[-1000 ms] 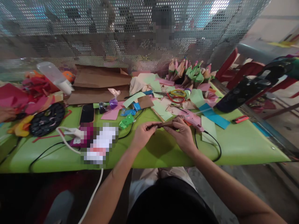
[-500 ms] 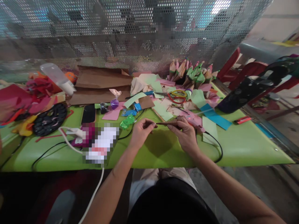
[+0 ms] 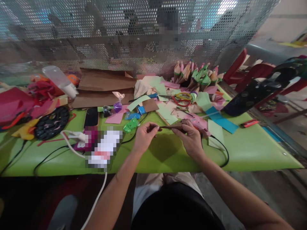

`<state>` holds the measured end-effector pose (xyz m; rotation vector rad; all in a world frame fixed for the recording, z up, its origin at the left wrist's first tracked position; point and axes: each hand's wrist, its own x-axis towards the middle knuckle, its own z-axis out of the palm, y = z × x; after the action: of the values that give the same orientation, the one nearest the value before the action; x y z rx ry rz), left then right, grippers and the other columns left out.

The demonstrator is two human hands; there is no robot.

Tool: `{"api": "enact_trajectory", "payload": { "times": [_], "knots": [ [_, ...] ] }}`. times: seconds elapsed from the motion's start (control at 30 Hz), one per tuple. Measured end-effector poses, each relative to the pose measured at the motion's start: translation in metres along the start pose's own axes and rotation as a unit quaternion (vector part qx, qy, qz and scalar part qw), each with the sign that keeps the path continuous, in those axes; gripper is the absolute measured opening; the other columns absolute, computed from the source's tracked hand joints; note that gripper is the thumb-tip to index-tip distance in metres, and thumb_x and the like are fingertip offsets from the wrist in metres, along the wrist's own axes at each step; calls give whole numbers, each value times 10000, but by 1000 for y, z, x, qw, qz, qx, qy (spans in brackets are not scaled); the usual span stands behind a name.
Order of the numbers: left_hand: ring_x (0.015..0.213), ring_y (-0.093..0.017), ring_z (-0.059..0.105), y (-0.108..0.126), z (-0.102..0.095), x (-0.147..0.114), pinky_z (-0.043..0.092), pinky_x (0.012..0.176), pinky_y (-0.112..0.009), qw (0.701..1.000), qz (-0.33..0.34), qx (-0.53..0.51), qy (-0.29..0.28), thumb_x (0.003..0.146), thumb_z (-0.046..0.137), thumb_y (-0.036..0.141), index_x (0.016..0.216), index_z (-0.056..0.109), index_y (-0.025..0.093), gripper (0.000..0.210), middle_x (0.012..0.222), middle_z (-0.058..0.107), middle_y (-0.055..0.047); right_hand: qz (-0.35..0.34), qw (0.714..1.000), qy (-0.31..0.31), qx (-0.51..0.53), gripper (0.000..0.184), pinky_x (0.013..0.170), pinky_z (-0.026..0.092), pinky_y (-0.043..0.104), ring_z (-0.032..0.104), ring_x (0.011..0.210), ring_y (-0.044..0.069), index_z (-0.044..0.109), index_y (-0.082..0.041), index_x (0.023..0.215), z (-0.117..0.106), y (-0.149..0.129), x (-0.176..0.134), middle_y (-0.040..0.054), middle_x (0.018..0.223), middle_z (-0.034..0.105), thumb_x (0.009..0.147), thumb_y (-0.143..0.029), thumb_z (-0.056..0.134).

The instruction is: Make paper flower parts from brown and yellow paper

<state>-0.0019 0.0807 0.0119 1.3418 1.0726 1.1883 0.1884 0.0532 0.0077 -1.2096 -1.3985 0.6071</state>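
Observation:
Above the front of the green tabletop (image 3: 165, 163), a thin piece of rolled brown paper (image 3: 171, 126) stretches between my hands. My left hand (image 3: 144, 134) pinches its narrow tip with thumb and fingers. Round the wider end, the fingers of my right hand (image 3: 190, 135) are closed, hiding part of it. Just beyond my right hand lies a pink glue gun (image 3: 200, 125) with a black cord. Green crinkled wrapping (image 3: 130, 126) and a blue packet (image 3: 141, 110) lie beyond my left hand.
Paper cones (image 3: 196, 75) stand bunched at the back. Scissors (image 3: 182, 98) lie among paper pieces. A dark bottle (image 3: 242, 97) and red cutter (image 3: 249, 123) are right. Left are a blurred phone (image 3: 104, 150), a black phone (image 3: 91, 117) and a black tray (image 3: 51, 123).
Hardly anything differs. Both hands keep the rolled paper in nearly the same place, with only slight finger shifts.

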Motion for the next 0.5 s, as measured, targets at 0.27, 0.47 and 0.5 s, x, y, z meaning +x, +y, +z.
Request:
{"api": "enact_trajectory", "payload": {
  "times": [0.27,0.47,0.5],
  "knots": [
    [621,-118,595,1,1,-1,486,585,-231,1000,-2,-5,-9,801,714,353,842,668,168,195,749,708,-28,-18,1000,-7,-23,131,758,452,359,554,855,224,813,-259,870,-1,2,0,36,811,609,856,-321,699],
    [671,-131,604,6,5,-3,462,605,-235,998,-2,-8,-57,801,742,365,929,719,175,230,780,702,-31,-9,999,-35,-28,156,754,477,362,573,861,227,831,-278,898,0,-5,-2,46,828,632,863,-325,687],
    [654,-128,588,6,5,-3,448,596,-236,998,2,-1,-59,810,736,371,914,731,174,223,764,700,-30,-10,999,-38,-24,156,753,480,360,572,857,224,833,-282,897,0,-6,-2,46,829,632,866,-327,687]
  ]
}}
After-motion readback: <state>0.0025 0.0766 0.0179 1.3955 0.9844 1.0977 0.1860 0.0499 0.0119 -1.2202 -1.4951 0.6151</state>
